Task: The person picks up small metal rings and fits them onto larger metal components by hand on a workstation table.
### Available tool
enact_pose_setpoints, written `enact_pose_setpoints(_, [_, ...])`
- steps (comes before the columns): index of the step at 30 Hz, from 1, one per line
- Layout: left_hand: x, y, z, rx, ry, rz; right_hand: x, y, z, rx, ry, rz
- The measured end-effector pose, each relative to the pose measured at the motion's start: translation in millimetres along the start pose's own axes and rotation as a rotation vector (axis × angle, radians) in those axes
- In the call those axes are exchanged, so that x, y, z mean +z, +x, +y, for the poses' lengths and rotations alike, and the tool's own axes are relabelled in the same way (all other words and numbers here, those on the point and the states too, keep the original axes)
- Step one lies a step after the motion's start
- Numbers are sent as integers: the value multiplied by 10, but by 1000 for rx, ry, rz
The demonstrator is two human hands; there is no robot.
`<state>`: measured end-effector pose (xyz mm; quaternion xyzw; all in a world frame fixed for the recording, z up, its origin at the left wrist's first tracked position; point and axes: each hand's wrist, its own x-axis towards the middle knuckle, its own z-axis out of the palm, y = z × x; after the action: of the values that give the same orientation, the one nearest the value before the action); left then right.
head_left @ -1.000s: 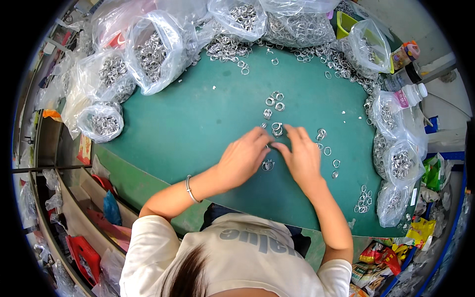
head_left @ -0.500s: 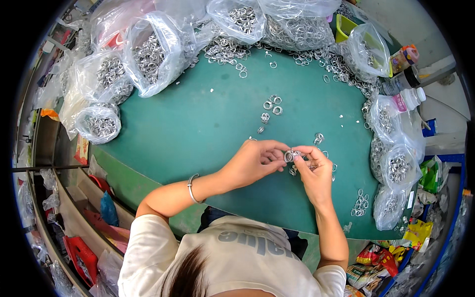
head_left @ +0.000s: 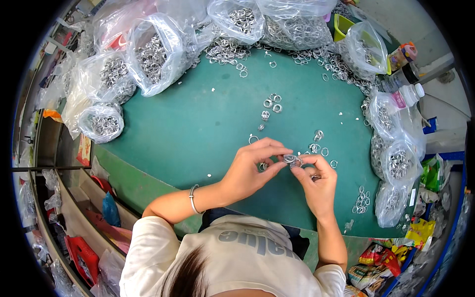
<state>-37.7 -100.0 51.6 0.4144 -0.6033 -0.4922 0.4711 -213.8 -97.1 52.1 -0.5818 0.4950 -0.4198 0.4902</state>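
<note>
Silvery metal rings [head_left: 293, 160] are pinched between my two hands, just above the green tabletop. My left hand [head_left: 250, 168], with a bangle on its wrist, grips one side with thumb and forefinger; more rings show inside its curled fingers. From the other side, thumb and fingertips of my right hand [head_left: 317, 184] close on the rings, and something silvery also shows in its palm. Whether the held rings are linked, I cannot tell. A single ring [head_left: 253, 139] lies beyond my left fingers. Several loose rings [head_left: 314, 148] lie just past my right hand.
Clear plastic bags of rings [head_left: 154, 57] line the table's far and left edges, with more bags [head_left: 398, 166] along the right. Loose rings [head_left: 227, 52] spill between them. A small ring pile [head_left: 361, 200] sits right of my forearm. Shelving [head_left: 89, 213] stands at left.
My left hand has shifted slightly toward me and straightened its fingers, uncovering the single ring beyond it. My right hand has moved a little nearer me. The held rings have turned between my fingertips.
</note>
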Motion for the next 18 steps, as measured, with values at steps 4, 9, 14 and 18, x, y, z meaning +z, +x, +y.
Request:
enact_pose_setpoints(4, [16, -12, 18, -171, -144, -39, 25, -10, -111, 140, 184, -2])
enact_pose_setpoints(9, [106, -90, 9, 24, 37, 97, -72, -13, -126, 377, 446, -130])
enact_pose_setpoints(14, [123, -76, -39, -189, -337, 92, -21, -67, -205, 257, 237, -176])
enact_pose_setpoints(18, [122, -57, -56, -153, -394, 78, -15, -50, -142, 283, 313, -63])
